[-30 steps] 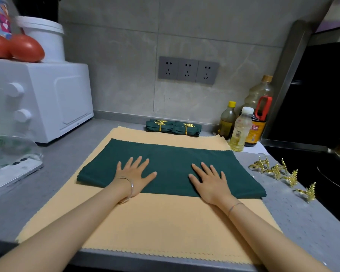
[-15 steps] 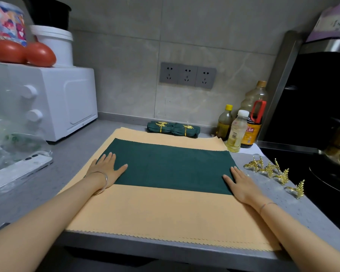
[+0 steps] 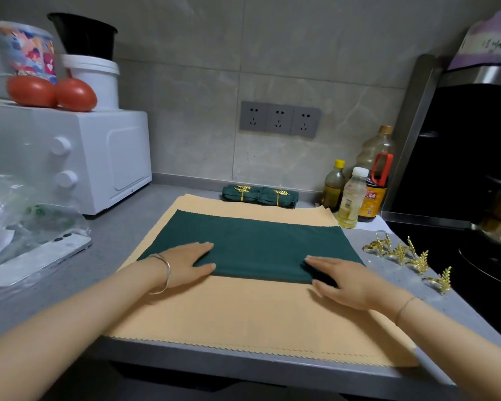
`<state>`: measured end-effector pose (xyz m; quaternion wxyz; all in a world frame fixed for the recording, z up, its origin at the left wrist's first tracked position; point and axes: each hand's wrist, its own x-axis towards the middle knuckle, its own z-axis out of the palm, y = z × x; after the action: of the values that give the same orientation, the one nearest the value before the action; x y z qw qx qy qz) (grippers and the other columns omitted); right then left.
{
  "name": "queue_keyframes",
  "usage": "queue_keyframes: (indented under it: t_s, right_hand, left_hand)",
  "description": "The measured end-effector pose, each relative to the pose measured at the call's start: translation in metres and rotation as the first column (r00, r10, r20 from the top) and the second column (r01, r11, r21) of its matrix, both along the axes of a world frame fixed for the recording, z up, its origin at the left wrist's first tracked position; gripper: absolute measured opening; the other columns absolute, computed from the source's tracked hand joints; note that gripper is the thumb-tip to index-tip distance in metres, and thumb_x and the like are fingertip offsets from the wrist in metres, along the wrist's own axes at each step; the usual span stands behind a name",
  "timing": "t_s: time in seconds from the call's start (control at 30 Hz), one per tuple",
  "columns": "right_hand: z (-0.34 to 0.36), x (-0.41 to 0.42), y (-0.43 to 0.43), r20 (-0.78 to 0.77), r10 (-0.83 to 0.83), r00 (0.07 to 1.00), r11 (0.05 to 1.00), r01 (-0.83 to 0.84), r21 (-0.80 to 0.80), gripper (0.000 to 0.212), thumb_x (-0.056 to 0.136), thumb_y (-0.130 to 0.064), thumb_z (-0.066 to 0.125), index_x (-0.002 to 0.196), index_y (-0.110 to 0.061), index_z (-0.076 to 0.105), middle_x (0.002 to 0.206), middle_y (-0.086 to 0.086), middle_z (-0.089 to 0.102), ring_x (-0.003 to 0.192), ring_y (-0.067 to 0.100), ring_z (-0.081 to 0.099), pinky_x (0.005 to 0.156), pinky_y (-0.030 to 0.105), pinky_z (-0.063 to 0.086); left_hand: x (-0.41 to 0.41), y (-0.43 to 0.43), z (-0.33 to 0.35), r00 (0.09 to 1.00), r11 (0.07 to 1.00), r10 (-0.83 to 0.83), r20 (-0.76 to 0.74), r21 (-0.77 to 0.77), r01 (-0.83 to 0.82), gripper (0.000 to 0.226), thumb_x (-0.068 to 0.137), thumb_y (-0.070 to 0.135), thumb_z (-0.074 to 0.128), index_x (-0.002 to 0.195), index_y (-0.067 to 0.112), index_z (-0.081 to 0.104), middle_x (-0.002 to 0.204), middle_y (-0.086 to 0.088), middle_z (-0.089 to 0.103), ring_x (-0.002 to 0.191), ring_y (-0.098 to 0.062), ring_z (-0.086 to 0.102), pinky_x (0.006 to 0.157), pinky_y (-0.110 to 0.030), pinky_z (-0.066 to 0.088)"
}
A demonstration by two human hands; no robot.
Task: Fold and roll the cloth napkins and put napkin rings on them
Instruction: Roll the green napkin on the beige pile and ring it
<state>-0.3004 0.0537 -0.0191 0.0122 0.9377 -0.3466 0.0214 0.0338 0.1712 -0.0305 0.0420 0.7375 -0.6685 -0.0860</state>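
A dark green napkin (image 3: 258, 244), folded into a wide strip, lies flat on a stack of peach cloths (image 3: 243, 316). My left hand (image 3: 185, 263) rests flat on the strip's near left part, fingers pointing right. My right hand (image 3: 344, 282) lies flat over the near right corner, fingers pointing left. Two rolled green napkins (image 3: 259, 195) with gold rings on them sit by the back wall. Several loose gold leaf-shaped napkin rings (image 3: 402, 254) lie on the counter to the right of the cloths.
A white oven (image 3: 99, 160) with tomatoes and tubs on top stands at the left. A phone (image 3: 38, 261) and plastic bag lie in front of it. Oil and sauce bottles (image 3: 356, 195) stand at the back right, a black stove (image 3: 475, 256) beyond the rings.
My hands slid outward along the green strip to its ends, then came back inward a little and turned so that the fingers point toward each other.
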Motion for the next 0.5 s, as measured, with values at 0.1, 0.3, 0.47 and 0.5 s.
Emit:
queue_keyframes:
  t_s: [0.1, 0.3, 0.47, 0.5]
  right_hand:
    - [0.001, 0.002, 0.007, -0.082, 0.004, 0.997, 1.0, -0.005, -0.013, 0.06, 0.093, -0.039, 0.041, 0.149, -0.032, 0.022, 0.154, -0.015, 0.025, 0.137, 0.009, 0.034, 0.108, 0.022, 0.03]
    - [0.0, 0.002, 0.0, -0.128, -0.019, 0.992, 1.0, 0.019, 0.003, 0.051, 0.099, -0.024, 0.035, 0.148, -0.033, 0.026, 0.153, -0.019, 0.024, 0.137, 0.008, 0.034, 0.105, 0.021, 0.032]
    - [-0.004, -0.005, -0.01, -0.129, -0.072, 0.989, 0.997, 0.069, -0.022, 0.045, 0.104, -0.025, 0.026, 0.148, -0.032, 0.027, 0.153, -0.016, 0.027, 0.138, 0.01, 0.034, 0.108, 0.023, 0.03]
    - [-0.003, -0.006, -0.011, -0.106, -0.08, 0.991, 0.997, 0.08, -0.004, 0.043, 0.104, -0.026, 0.026, 0.147, -0.032, 0.03, 0.151, -0.015, 0.031, 0.137, 0.01, 0.036, 0.107, 0.022, 0.029]
  left_hand:
    - [-0.01, 0.008, 0.004, 0.998, 0.998, -0.049, 0.033, 0.048, 0.047, 0.062, 0.096, 0.039, 0.037, 0.151, 0.031, 0.01, 0.157, 0.014, 0.01, 0.144, -0.008, 0.015, 0.115, -0.025, 0.019]
    - [-0.009, 0.005, 0.004, 0.97, 0.996, -0.045, 0.24, 0.086, 0.025, 0.052, 0.099, 0.027, 0.027, 0.15, 0.034, 0.014, 0.157, 0.014, 0.012, 0.143, -0.011, 0.019, 0.11, -0.032, 0.032]
    - [0.003, 0.002, 0.009, 0.943, 0.999, -0.048, 0.33, 0.029, 0.041, 0.044, 0.103, 0.03, 0.024, 0.147, 0.036, 0.024, 0.153, 0.016, 0.025, 0.138, -0.011, 0.031, 0.105, -0.031, 0.036]
    - [0.004, 0.003, 0.01, 0.947, 0.999, -0.047, 0.317, 0.003, 0.048, 0.042, 0.103, 0.031, 0.025, 0.145, 0.038, 0.028, 0.151, 0.016, 0.031, 0.136, -0.011, 0.035, 0.104, -0.029, 0.037]
